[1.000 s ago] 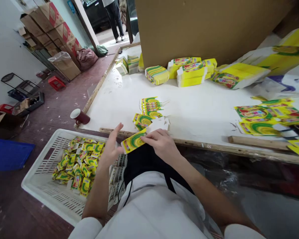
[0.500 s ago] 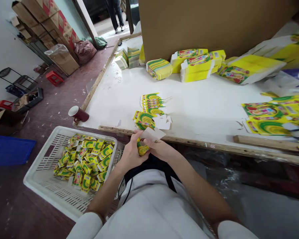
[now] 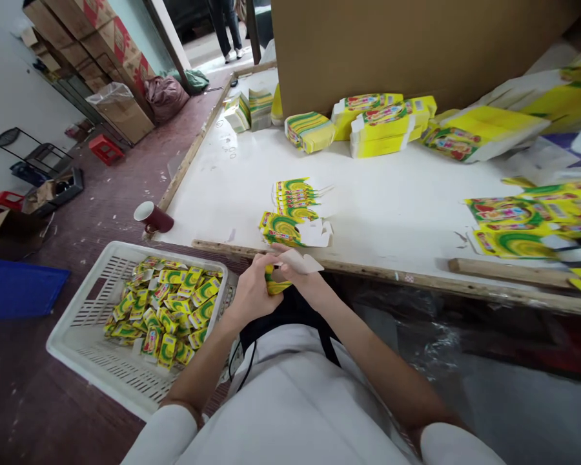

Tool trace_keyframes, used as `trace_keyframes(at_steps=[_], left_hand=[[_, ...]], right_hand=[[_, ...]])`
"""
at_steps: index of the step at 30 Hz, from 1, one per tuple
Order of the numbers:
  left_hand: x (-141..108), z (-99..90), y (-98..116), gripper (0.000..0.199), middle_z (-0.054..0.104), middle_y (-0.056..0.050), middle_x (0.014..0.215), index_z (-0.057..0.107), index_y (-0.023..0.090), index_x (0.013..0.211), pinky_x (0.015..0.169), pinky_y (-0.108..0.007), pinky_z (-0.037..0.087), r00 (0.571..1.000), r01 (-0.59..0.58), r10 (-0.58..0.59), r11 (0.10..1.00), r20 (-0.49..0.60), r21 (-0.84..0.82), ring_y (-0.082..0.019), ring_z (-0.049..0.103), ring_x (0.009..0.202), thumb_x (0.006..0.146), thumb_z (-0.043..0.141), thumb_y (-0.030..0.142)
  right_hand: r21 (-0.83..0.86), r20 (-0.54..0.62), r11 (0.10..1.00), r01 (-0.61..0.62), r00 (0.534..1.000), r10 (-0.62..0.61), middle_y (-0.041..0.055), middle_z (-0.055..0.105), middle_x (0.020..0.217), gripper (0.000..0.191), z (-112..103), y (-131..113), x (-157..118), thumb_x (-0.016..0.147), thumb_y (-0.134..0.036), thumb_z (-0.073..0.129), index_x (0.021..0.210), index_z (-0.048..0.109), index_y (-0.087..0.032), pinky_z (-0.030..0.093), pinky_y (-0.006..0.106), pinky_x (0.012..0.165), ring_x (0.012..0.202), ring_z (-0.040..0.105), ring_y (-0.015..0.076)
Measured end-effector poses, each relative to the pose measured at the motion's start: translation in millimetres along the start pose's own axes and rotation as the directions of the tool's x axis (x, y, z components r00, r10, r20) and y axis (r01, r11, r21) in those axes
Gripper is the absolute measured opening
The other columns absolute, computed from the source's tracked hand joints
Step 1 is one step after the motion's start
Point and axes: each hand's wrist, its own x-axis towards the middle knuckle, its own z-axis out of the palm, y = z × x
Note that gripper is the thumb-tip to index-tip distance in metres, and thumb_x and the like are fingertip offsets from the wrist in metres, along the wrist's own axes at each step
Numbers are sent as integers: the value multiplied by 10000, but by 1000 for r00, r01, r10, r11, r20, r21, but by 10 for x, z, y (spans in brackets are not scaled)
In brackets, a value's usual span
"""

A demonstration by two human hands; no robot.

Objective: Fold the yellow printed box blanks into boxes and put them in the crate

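Note:
Between my hands, just off the table's front edge, is a small yellow-and-green carton (image 3: pixel 277 281) with white flaps sticking out to the right. My left hand (image 3: pixel 252 290) is closed around its left side. Fingers of my right hand (image 3: pixel 303 281) grip it from the right, by the flaps. Right beyond my hands, flattened cartons (image 3: pixel 283 227) of the same print lie on the white table (image 3: pixel 377 210), with a fanned row of them behind. To my left, a white plastic basket (image 3: pixel 84 342) holds many folded small cartons (image 3: pixel 174 303).
A dark red mug (image 3: pixel 159 219) lies tipped at the table's left corner. Stacks of flat cartons (image 3: pixel 382 126) line a brown board (image 3: pixel 392 51). More cartons (image 3: pixel 513 216) and a wooden strip (image 3: pixel 513 272) are at the right. A person's legs (image 3: pixel 225 29) show in the doorway.
Both hands stay on the carton. Its white flaps have tipped lower toward the right, and my right fingers have shifted over them. The view has moved slightly.

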Motion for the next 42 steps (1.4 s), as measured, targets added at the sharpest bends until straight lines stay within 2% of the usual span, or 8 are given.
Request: trace_keyframes(at_steps=[4, 7, 11, 15, 18, 25, 32, 42], left_hand=[[-20, 35, -56, 582, 507, -68, 1143, 380, 240, 1220, 765, -321, 563, 998, 50, -49, 998, 34, -49, -190, 634, 920, 712, 653, 162], [-19, 83, -109, 509, 435, -77, 1165, 413, 232, 1156, 813, -328, 554, 999, 33, -34, 999, -16, -32, -203, 598, 1015, 718, 664, 167], [40, 28, -73, 555, 450, -66, 1108, 405, 217, 1169, 848, -347, 540, 992, 100, -103, 994, -78, -45, -211, 544, 1032, 702, 698, 158], [131, -81, -3, 491, 516, -67, 1100, 472, 227, 1136, 924, -409, 519, 998, 63, -63, 997, -4, 52, -250, 497, 1084, 699, 672, 123], [153, -83, -11, 524, 546, -70, 1106, 485, 225, 1151, 926, -420, 521, 998, 61, -62, 997, 23, 55, -258, 499, 1084, 675, 675, 115], [148, -59, -83, 506, 600, -55, 1048, 524, 210, 1099, 850, -375, 550, 980, 201, -200, 979, 10, -26, -235, 611, 997, 642, 740, 194], [102, -113, -41, 862, 709, -65, 1168, 374, 220, 1422, 872, -341, 562, 945, 324, -321, 945, 68, -35, -230, 712, 1016, 646, 745, 178], [91, -176, -26, 952, 703, -86, 1235, 281, 241, 1509, 931, -373, 561, 951, 207, -205, 978, 230, 15, -255, 708, 1089, 674, 731, 156]], right_hand=[[-248, 134, 949, 197, 977, -167, 117, 482, 1557, 754, 2, -22, -101, 874, -450, 696, 1540, 404, -249, 320, 477, 1228, 1454, 436, 290], [-472, 223, 784, 403, 915, -336, 109, 509, 1533, 595, 6, -13, -135, 965, -219, 529, 1543, 402, -280, 424, 426, 1168, 1408, 500, 238], [-560, 218, 664, 496, 861, -459, 99, 608, 1418, 601, -17, 29, -105, 950, -116, 488, 1512, 449, -326, 530, 386, 1067, 1289, 606, 209], [-618, 276, 620, 484, 871, -406, 99, 488, 1545, 596, -57, 27, -79, 969, -146, 468, 1541, 402, -301, 489, 413, 1128, 1413, 496, 222], [-641, 247, 637, 427, 901, -356, 95, 589, 1437, 489, -105, -31, -67, 998, -208, 447, 1471, 508, -316, 503, 433, 1115, 1334, 570, 225], [-619, 273, 664, 420, 907, -320, 90, 525, 1488, 445, -156, -128, -7, 971, -209, 524, 1393, 588, -335, 465, 498, 1144, 1374, 522, 258], [-643, 290, 638, 424, 906, -309, 146, 492, 1496, 359, -123, -79, -6, 951, -200, 556, 1288, 671, -247, 450, 519, 1149, 1403, 488, 294], [-608, 453, 685, 401, 884, -115, 99, 553, 1448, 287, -300, -297, -9, 868, -166, 680, 1117, 770, -277, 443, 506, 1140, 1333, 550, 286]])
